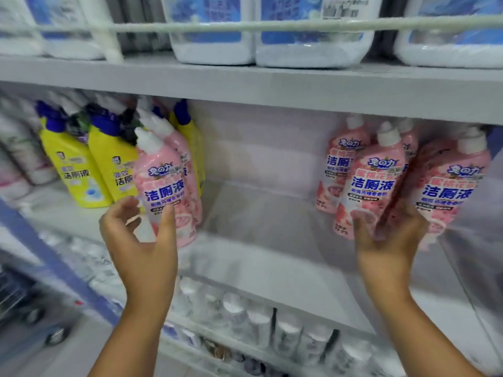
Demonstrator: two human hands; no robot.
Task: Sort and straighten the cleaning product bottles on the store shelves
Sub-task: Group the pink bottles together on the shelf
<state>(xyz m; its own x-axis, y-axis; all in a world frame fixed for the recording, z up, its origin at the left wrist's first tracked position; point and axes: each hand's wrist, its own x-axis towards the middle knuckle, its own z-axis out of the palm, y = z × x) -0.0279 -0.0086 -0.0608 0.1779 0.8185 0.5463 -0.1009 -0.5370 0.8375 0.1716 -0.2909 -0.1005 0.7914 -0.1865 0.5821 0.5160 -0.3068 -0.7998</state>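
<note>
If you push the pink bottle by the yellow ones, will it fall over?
Probably, if pushed up high: the pink bottle is tall with a narrow neck. The left hand sits low on it, which should help. It looks like stiff plastic, perhaps slippery.

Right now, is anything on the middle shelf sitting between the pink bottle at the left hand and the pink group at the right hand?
Nothing visible. The shelf is bare between the left pink bottle and the right pink bottles. The left hand and right hand sit at the gap's outer ends.
</note>
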